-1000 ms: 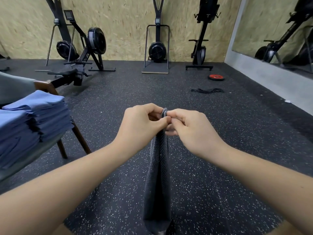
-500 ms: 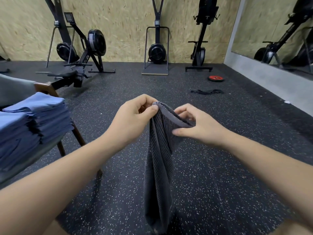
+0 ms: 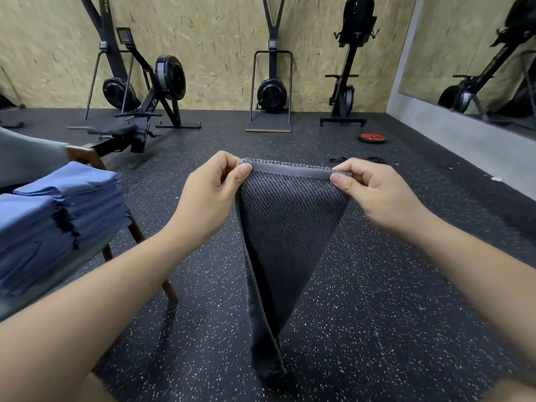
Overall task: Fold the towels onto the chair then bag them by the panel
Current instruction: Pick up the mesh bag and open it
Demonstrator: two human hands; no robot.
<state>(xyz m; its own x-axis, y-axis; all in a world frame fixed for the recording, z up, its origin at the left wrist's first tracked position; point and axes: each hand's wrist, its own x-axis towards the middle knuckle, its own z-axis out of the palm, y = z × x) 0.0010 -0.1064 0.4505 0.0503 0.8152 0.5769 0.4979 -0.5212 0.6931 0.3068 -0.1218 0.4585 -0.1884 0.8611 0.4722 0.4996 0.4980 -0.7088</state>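
The black speckled floor [image 3: 362,314] reaches a chipboard wall [image 3: 203,39] lined with rowing machines [image 3: 150,91]. The left hand [image 3: 208,198] and right hand [image 3: 377,192] each pinch an upper corner of the grey towel [image 3: 287,227], which hangs stretched between them. Folded blue towels [image 3: 58,216] lie on the chair [image 3: 84,158] at left.

Single head camera, looking forward-down, close over hands, gym floor [image 3: 377,285] beyond.

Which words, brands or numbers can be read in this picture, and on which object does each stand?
Nothing can be read in full.
Pale lettering on the rowing machine's leg: too blurred to read.
The monitor behind it: too small, nothing legible.
The grey towel and folded blue towels: no label shows.
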